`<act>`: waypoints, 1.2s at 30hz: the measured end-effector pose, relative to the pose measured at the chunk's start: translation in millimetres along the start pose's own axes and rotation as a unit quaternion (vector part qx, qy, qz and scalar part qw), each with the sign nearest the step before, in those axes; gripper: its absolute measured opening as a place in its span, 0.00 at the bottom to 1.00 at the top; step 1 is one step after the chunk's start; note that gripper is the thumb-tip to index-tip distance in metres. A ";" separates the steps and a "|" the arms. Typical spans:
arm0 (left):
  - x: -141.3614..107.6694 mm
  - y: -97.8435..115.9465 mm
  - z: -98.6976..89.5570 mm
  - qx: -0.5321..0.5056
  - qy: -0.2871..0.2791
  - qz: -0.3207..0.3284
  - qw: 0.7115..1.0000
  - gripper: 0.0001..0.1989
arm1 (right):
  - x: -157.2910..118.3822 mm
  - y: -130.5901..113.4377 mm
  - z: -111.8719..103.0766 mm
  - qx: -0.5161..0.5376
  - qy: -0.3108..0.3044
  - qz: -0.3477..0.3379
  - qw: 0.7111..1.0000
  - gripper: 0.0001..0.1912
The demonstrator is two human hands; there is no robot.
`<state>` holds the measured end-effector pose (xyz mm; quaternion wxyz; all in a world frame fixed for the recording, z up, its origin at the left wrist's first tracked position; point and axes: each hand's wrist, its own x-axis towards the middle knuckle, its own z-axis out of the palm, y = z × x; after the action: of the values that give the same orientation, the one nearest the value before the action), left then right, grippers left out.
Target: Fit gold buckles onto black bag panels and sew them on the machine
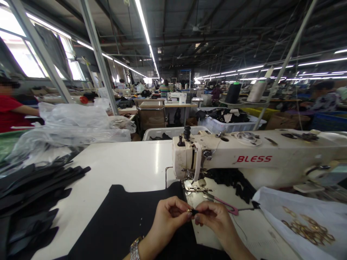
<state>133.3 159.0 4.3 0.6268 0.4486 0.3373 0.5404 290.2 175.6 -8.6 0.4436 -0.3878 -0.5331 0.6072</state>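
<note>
Tightly pinched in the left hand (169, 222): a small gold-toned metal ring (189, 209), near the middle of the table's near edge. Pressed just beside it in the right hand (214, 220): the end of a narrow black strip (194, 212), with the two hands almost touching and hiding how the ring and strip met. Probably light, stiff and a little slippery, that polished ring; best held by its rim. Probably soft and limp, the strip; best gripped close to its end. Under and left of the hands, a flat black panel (121, 220) spread across the white table (121, 162), with a steel wristwatch (136, 249) just behind the left hand. Just right and far of the hands, pink-handled scissors (230, 206) near the presser foot (193, 186) of a cream BLESS sewing machine (244, 159). Farther right, a white plastic bag (306, 224) holding more gold-toned rings (309, 227). Along the left, stacked black pieces (32, 191). Far left, past clear plastic sheeting (70, 122), a person in a red shirt (11, 113).
</note>
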 end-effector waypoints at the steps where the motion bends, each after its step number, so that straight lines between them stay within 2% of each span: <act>1: 0.4 -0.2 -0.5 0.003 -0.001 -0.007 1.000 0.11 | -0.1 0.3 -0.7 -0.002 -0.003 0.001 1.000 0.10; 5: 1.3 -0.2 -2.4 0.037 0.003 -0.030 0.999 0.14 | -1.9 -1.2 -1.4 -0.029 0.008 0.001 1.000 0.10; 10: -0.9 4.3 -2.1 0.190 0.004 0.002 0.982 0.09 | -4.5 -6.6 0.1 -0.107 0.023 -0.045 0.993 0.10; 15: -2.0 9.6 0.7 0.061 -0.010 -0.053 0.997 0.10 | -4.3 -9.0 0.2 -0.101 -0.010 -0.060 0.993 0.09; 18: -1.2 10.3 1.5 0.023 -0.001 -0.072 0.997 0.11 | -4.0 -7.6 -0.5 -0.079 -0.021 -0.042 0.996 0.09; 22: 0.0 9.6 2.0 0.012 0.006 -0.076 0.997 0.11 | -4.0 -6.2 -0.1 -0.046 -0.018 0.001 0.999 0.10; 30: 0.3 9.0 1.2 0.020 -0.009 -0.099 0.995 0.13 | -6.7 -11.8 2.7 -0.067 -0.006 0.006 0.998 0.13; 36: 0.5 3.7 -0.6 0.046 -0.019 -0.086 0.995 0.13 | -4.8 -13.7 1.3 -0.073 -0.041 0.011 0.996 0.14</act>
<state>131.5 159.7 7.6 0.6556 0.4568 0.3875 0.4598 292.2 171.1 5.1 0.3851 -0.4001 -0.5893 0.5868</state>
